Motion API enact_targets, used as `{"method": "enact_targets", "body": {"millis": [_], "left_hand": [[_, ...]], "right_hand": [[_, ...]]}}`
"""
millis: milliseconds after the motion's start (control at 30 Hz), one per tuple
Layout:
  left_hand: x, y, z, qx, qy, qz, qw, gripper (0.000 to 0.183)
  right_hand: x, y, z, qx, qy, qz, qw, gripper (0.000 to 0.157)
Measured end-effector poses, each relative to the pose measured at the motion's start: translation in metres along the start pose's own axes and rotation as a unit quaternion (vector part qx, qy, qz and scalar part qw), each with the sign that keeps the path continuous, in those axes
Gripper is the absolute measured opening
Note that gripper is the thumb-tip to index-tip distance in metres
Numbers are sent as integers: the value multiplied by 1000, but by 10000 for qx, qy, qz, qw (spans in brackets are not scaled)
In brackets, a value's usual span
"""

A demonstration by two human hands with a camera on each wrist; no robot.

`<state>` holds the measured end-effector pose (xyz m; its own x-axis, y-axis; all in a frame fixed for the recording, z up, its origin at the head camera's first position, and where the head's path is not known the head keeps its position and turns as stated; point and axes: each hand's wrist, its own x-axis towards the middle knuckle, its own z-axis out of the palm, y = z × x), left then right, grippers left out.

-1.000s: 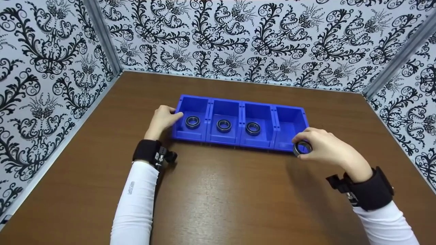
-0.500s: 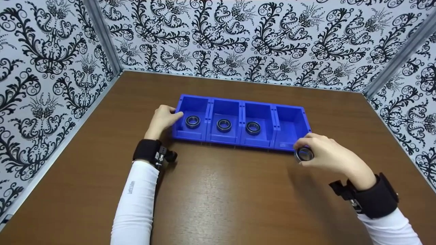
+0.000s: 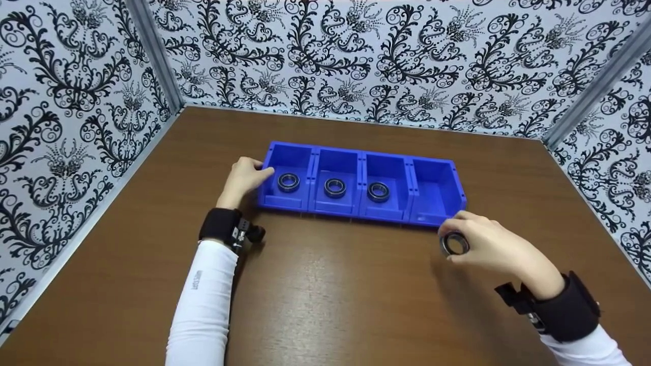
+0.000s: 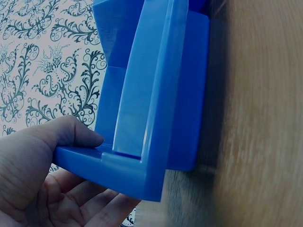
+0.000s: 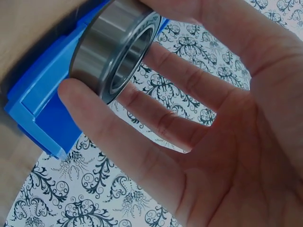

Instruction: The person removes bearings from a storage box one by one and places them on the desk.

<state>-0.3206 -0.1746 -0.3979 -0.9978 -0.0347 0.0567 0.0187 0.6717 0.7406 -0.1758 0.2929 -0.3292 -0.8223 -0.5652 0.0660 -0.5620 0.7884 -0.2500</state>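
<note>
A blue bin tray [image 3: 384,212] with several compartments in a row stands on the table. My left hand [image 3: 245,179] grips its left end wall, thumb over the rim and fingers underneath in the left wrist view. Ball bearings lie flat in the left [image 3: 288,182], second [image 3: 334,188] and third [image 3: 378,192] compartments; the rightmost one holds nothing. In front of the tray's right corner, my right hand [image 3: 491,246] pinches another ball bearing [image 5: 111,49] between thumb and fingers. Its ring stands on edge, with the hole facing the head camera.
The brown wooden table [image 3: 325,295] reaches forward from the tray. Patterned panels [image 3: 356,61] close off the back and both sides, joined by grey corner posts [image 3: 152,56]. Black straps with cameras [image 3: 552,307] sit on both wrists.
My right hand has drawn back toward me and slightly right with the ball bearing, off the tray's front right corner. The left hand and the tray have stayed put.
</note>
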Motion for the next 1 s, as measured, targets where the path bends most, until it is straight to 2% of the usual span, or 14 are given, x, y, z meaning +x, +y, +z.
{"method": "enact_targets", "body": {"millis": [300, 500, 1000], "left_hand": [[0, 0, 0, 23, 5, 13, 10000, 34], [1, 1, 0, -2, 14, 42, 10000, 31], [1, 1, -1, 4, -22, 25, 10000, 33]], "right_hand": [[-6, 0, 10, -35, 3, -232, 9997, 33], [-9, -2, 16, -65, -26, -361, 9993, 36], [-15, -3, 29, 154, -227, -437, 9987, 35]]}}
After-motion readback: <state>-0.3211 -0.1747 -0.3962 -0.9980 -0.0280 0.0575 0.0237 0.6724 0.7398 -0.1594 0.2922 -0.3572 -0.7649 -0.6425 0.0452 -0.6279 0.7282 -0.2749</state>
